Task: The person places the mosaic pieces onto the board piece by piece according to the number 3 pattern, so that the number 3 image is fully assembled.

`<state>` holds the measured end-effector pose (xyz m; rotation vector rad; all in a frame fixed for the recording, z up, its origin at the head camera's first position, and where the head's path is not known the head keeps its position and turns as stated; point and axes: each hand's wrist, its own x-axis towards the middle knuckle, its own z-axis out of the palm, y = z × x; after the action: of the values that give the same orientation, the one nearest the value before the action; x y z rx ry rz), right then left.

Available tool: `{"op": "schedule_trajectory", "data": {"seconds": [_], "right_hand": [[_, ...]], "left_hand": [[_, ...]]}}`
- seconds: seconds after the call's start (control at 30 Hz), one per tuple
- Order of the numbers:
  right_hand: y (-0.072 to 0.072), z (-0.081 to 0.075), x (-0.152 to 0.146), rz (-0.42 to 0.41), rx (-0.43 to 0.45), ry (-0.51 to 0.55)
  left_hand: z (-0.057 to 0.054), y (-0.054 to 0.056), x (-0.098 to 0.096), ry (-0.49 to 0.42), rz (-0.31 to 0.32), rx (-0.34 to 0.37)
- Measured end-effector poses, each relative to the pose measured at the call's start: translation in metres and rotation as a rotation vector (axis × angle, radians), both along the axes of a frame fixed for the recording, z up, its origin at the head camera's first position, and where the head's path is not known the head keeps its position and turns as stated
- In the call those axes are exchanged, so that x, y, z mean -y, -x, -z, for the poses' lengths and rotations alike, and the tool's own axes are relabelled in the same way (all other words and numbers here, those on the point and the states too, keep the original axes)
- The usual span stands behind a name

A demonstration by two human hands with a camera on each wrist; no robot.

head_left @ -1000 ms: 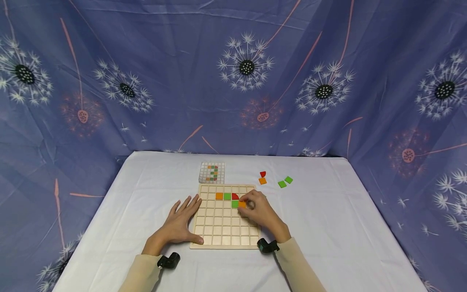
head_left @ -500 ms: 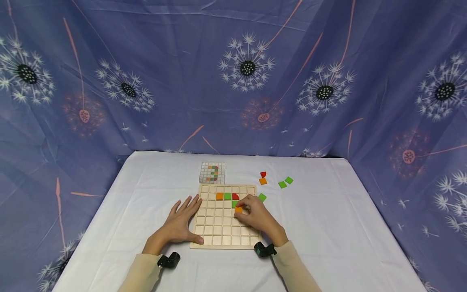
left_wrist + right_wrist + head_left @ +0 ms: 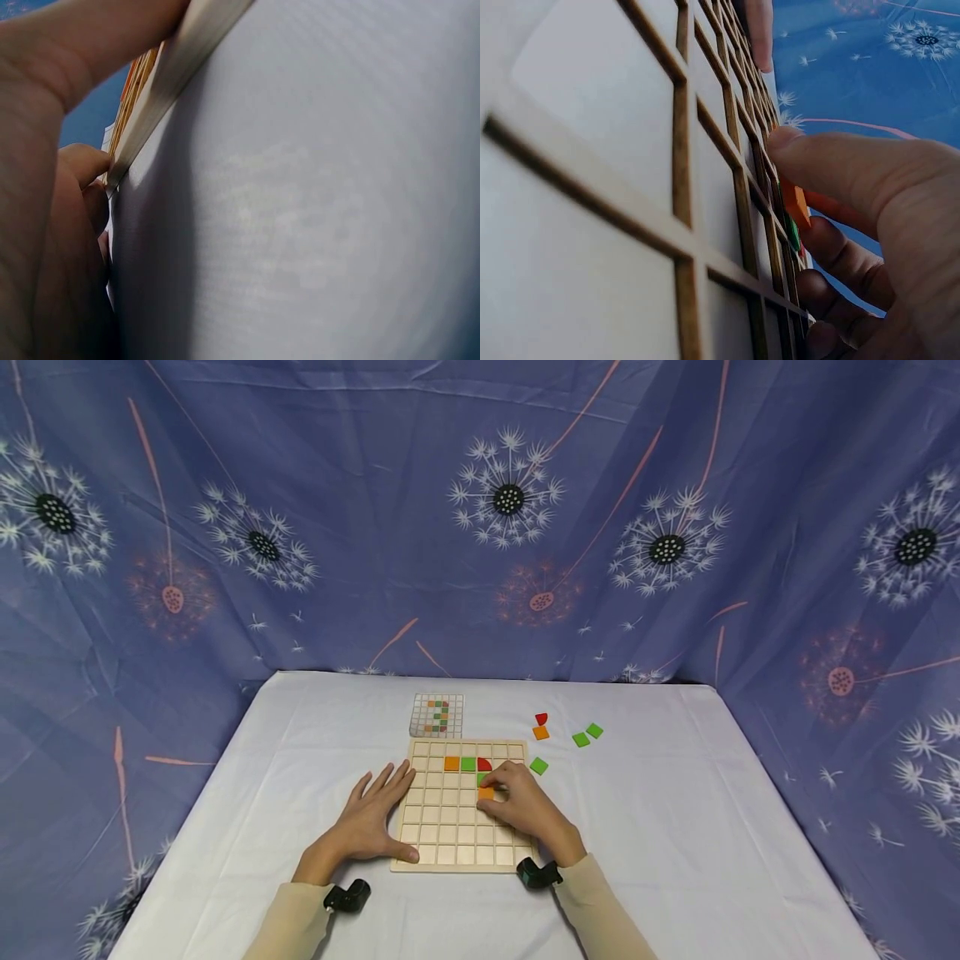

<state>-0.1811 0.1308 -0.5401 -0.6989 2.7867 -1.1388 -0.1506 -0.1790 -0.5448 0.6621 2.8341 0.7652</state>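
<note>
My right hand (image 3: 521,797) pinches an orange square tile (image 3: 486,794) between thumb and fingers, just below a green tile (image 3: 482,778) on the wooden grid board (image 3: 437,836). In the right wrist view the orange tile (image 3: 795,204) is tilted against the grid, near the green one. One row up on the board lie another orange tile (image 3: 452,763), a green tile (image 3: 468,763) and a red quarter-round tile (image 3: 484,764). My left hand (image 3: 367,818) rests spread along the board's left edge, its thumb on the lower left corner.
Behind the board stands a small pattern card (image 3: 437,716) with a coloured figure on a grid. To the right lie a loose green tile (image 3: 539,766), a red quarter-round (image 3: 542,718), an orange tile (image 3: 541,732) and two more green tiles (image 3: 581,740) on the white cloth (image 3: 675,827).
My right hand has moved left and nearer with the orange tile, from beside the green tile to the cell below it. The loose green tile by the board came into view. My left hand stays put.
</note>
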Motion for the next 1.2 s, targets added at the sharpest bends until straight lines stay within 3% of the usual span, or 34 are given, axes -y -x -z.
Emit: {"op": "schedule_trajectory", "data": {"seconds": [1.2], "right_hand": [[-0.0012,-0.0047,0.0013,0.003,0.023,-0.040]], "left_hand": [[-0.0037,-0.0017,-0.0009,0.002,0.004,-0.028]]}}
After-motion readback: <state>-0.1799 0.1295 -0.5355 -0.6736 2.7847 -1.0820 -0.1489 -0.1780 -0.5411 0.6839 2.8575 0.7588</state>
